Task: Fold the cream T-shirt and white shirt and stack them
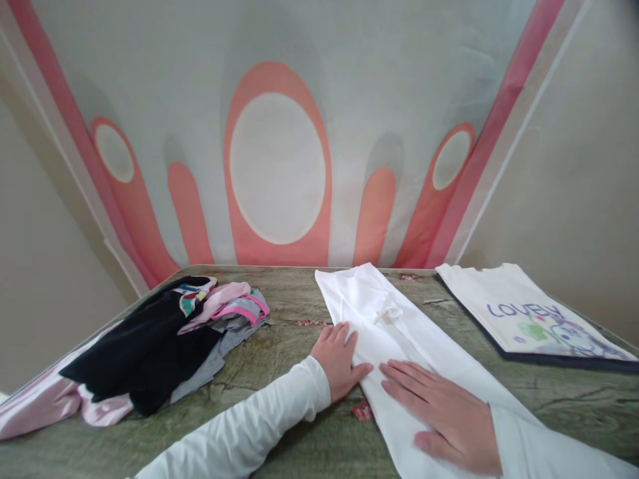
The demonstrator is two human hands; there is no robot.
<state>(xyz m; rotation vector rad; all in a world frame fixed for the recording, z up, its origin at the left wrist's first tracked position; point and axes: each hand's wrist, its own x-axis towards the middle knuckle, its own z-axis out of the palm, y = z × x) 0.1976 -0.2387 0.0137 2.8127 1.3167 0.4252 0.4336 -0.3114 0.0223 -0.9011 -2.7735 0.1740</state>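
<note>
A long white garment (399, 326), folded lengthwise with a small drawstring knot near its upper part, lies across the table from the far edge toward me. My left hand (339, 359) rests flat on its left edge, fingers stretched out. Lower down, my right hand (444, 409) lies flat on the cloth, fingers extended and pointing left. Both of my arms are in white sleeves. Neither hand grips anything.
A heap of clothes (150, 346) in black, pink and grey sits at the left of the table (289, 306). A folded white shirt with "LOVELY" print (529, 316) lies at the right on something dark. A curtain with orange shapes (279, 166) hangs behind.
</note>
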